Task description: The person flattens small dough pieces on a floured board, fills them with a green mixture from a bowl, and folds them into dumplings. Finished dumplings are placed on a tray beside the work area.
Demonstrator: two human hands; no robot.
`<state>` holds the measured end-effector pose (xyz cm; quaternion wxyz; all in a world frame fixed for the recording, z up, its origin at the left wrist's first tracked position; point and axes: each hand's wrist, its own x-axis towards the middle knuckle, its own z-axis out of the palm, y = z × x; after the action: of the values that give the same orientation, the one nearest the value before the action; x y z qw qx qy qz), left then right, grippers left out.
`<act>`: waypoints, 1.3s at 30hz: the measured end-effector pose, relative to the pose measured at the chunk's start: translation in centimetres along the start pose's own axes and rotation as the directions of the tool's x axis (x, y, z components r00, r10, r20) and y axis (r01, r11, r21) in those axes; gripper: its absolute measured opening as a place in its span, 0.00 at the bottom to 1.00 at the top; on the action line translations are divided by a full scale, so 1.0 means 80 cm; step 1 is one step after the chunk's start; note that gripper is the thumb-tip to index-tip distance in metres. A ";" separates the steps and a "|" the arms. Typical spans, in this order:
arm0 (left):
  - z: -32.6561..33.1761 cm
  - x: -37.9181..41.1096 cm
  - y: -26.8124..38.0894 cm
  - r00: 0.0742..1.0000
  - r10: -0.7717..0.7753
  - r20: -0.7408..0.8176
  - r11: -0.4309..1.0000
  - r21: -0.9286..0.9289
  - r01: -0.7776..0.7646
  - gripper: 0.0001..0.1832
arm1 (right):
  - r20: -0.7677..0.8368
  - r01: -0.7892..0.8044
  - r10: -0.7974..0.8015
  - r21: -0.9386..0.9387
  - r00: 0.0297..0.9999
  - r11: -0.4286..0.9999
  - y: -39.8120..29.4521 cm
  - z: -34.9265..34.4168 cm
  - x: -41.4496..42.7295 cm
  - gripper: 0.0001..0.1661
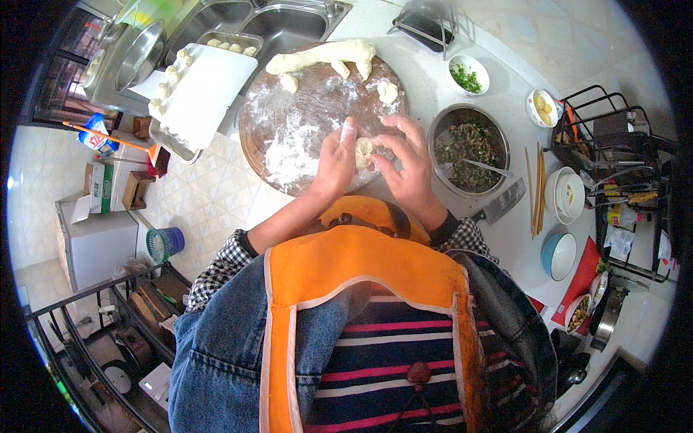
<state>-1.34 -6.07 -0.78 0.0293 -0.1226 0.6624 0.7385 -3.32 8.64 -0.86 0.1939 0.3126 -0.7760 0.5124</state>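
Note:
Above the near right edge of a floured round wooden board (303, 116), my left hand (337, 157) cups a pleated, gathered bun of dough (364, 151). The fingertips of my right hand (406, 149) touch the pleats from the right side, with the fingers curled and spread. A long roll of dough (319, 57) with uneven cut ends lies along the board's far edge. One small dough piece (289, 83) sits below its left end, and another (387, 92) near the board's right edge. To the right, a steel bowl (469, 150) holds chopped filling with a metal spoon (490, 168) in it.
A white board (214, 89) at the left carries several shaped buns (172, 74), near a steel sink (287, 24). On the right are a bowl of chopped greens (465, 76), a cleaver (503, 201), chopsticks (536, 189), a blue bowl (559, 257) and a black wire rack (601, 135).

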 end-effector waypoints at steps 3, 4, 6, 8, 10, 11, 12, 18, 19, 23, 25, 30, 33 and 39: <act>0.001 0.000 0.001 1.000 -0.004 0.031 0.999 0.037 0.003 0.30 | -0.001 0.012 -0.012 -0.001 1.000 1.000 0.006 0.001 -0.003 0.13; -0.001 0.001 -0.002 0.999 -0.023 0.040 0.999 0.046 0.021 0.30 | -0.002 0.015 -0.015 0.000 1.000 1.000 0.008 0.001 -0.003 0.12; 0.000 -0.001 0.001 0.996 -0.039 0.076 0.999 0.039 0.037 0.30 | -0.022 -0.012 0.013 0.023 1.000 1.000 0.011 0.002 -0.005 0.12; 0.007 -0.009 0.013 0.991 -0.033 0.131 0.999 0.005 0.033 0.30 | -0.030 -0.017 0.018 0.020 0.999 1.000 0.014 0.001 -0.006 0.11; 0.004 -0.005 0.000 0.988 -0.032 0.150 0.999 -0.009 0.034 0.30 | -0.022 0.003 -0.003 0.005 1.000 1.000 0.013 0.001 -0.005 0.10; 0.002 -0.004 -0.004 0.987 -0.031 0.159 0.999 -0.016 0.034 0.30 | -0.002 0.044 -0.044 -0.002 0.999 0.999 0.014 0.002 -0.005 0.11; 0.002 -0.004 -0.003 0.988 -0.057 0.142 0.998 -0.031 0.062 0.30 | 0.017 0.084 -0.084 -0.011 0.996 0.996 0.016 0.002 -0.006 0.11; -0.004 -0.002 0.008 0.985 -0.121 0.127 0.992 0.046 0.116 0.32 | 0.057 -0.005 0.004 0.006 0.998 1.000 0.004 0.002 -0.002 0.13; -0.006 -0.002 0.008 0.986 -0.097 0.138 0.994 0.070 0.088 0.32 | 0.064 -0.025 0.025 0.003 0.998 1.000 0.003 0.002 -0.002 0.14; -0.010 0.002 -0.001 0.985 -0.062 0.158 0.991 0.131 0.041 0.33 | 0.048 -0.001 0.001 -0.011 0.999 1.000 0.009 0.004 -0.004 0.12; -0.006 -0.001 0.008 0.985 -0.084 0.151 0.995 0.067 0.075 0.33 | 0.037 -0.008 0.008 -0.018 0.999 1.000 0.012 0.004 -0.005 0.10; -0.006 0.001 -0.007 0.986 -0.102 0.133 0.994 -0.030 0.107 0.32 | 0.024 0.010 -0.011 0.016 1.000 1.000 0.016 0.006 -0.006 0.09; -0.007 0.004 -0.009 0.974 -0.209 0.086 0.975 -0.062 0.214 0.32 | 0.076 0.069 -0.069 -0.009 0.995 0.998 0.014 0.004 -0.007 0.09; -0.006 0.008 -0.007 0.975 -0.216 0.060 0.975 -0.042 0.218 0.33 | 0.046 -0.020 0.019 0.010 0.999 1.000 0.003 0.005 -0.002 0.10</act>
<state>-1.77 -6.59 -1.49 0.1250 -0.1746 0.6259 0.7497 -3.34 8.42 -1.30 0.1692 0.3177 -0.7807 0.5109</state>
